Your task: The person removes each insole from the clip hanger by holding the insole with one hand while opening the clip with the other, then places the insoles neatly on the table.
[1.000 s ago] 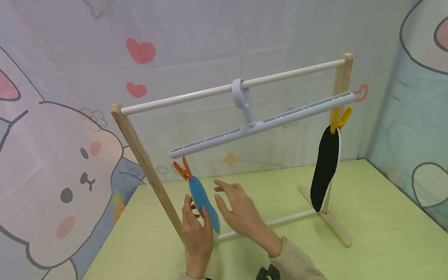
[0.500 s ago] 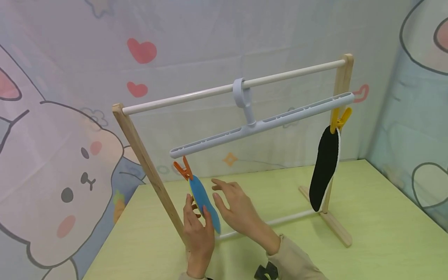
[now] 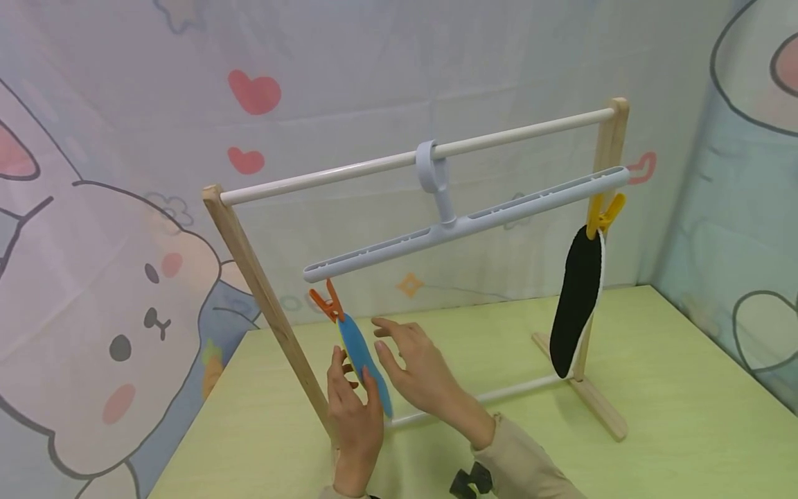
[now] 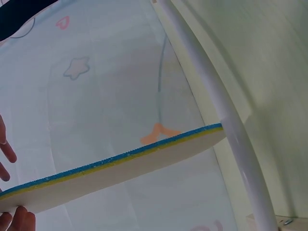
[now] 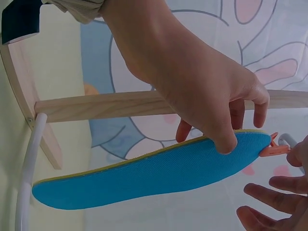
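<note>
A blue insole (image 3: 355, 343) with a yellow layer and pale back hangs from an orange clip (image 3: 328, 303) at the left end of a pale grey hanger (image 3: 374, 258). My left hand (image 3: 357, 416) pinches this insole. In the right wrist view the left thumb lies on the blue face of the insole (image 5: 134, 183), other fingers behind it. Just right of the insole, my right hand (image 3: 424, 371) holds nothing, its fingers spread and loosely bent. At the hanger's right end, a black insole (image 3: 576, 305) with a white edge hangs from a yellow clip (image 3: 603, 216).
The hanger hooks over the top white rod (image 3: 524, 132) of a wooden rack. A left post (image 3: 268, 305) stands behind the left hand. A lower white rod (image 3: 520, 389) runs close by the blue insole's lower tip. Underneath is a light green table (image 3: 686, 388).
My right hand has drifted slightly left, closer to the blue insole. The left hand keeps its hold almost in place. The black insole's lower end has swung a little left.
</note>
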Demonstrator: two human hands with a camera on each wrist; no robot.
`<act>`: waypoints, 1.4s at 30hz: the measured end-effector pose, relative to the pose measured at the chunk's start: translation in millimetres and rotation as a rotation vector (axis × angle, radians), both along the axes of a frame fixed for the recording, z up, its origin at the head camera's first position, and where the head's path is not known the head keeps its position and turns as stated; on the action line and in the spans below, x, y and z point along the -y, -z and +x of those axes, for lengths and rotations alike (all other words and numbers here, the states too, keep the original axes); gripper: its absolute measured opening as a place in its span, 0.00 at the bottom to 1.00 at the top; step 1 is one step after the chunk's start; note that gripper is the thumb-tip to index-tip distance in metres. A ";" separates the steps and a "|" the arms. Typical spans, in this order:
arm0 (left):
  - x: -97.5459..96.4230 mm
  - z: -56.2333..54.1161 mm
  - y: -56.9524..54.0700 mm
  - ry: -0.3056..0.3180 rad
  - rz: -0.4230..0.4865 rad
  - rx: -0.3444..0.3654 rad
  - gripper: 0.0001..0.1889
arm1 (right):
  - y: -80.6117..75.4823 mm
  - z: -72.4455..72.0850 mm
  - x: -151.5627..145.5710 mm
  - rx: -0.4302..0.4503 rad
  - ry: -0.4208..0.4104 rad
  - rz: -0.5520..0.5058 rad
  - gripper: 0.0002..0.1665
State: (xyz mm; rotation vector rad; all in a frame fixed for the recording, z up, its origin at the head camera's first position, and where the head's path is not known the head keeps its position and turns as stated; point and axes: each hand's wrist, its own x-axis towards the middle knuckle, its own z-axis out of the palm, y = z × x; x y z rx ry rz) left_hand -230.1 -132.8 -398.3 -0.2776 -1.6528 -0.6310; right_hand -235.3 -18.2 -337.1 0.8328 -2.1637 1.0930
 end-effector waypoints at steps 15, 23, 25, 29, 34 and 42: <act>0.3 2.2 0.2 -0.014 0.008 0.031 0.24 | -3.0 -9.8 3.5 0.152 -0.137 -0.099 0.18; -0.2 2.0 0.0 0.005 0.021 0.029 0.24 | -7.2 -12.3 4.5 0.167 -0.145 -0.114 0.18; 0.0 2.3 0.2 0.002 0.021 0.033 0.24 | -7.7 -13.3 4.7 0.173 -0.145 -0.121 0.18; 0.1 3.3 0.6 0.006 0.019 0.038 0.24 | -8.7 -14.9 4.7 0.192 -0.153 -0.127 0.18; -0.1 3.9 0.7 0.005 0.017 0.039 0.23 | -10.8 -16.9 4.8 0.198 -0.160 -0.122 0.18; -0.1 3.6 -0.3 0.004 0.010 0.028 0.23 | -16.2 -20.9 5.3 0.210 -0.172 -0.111 0.18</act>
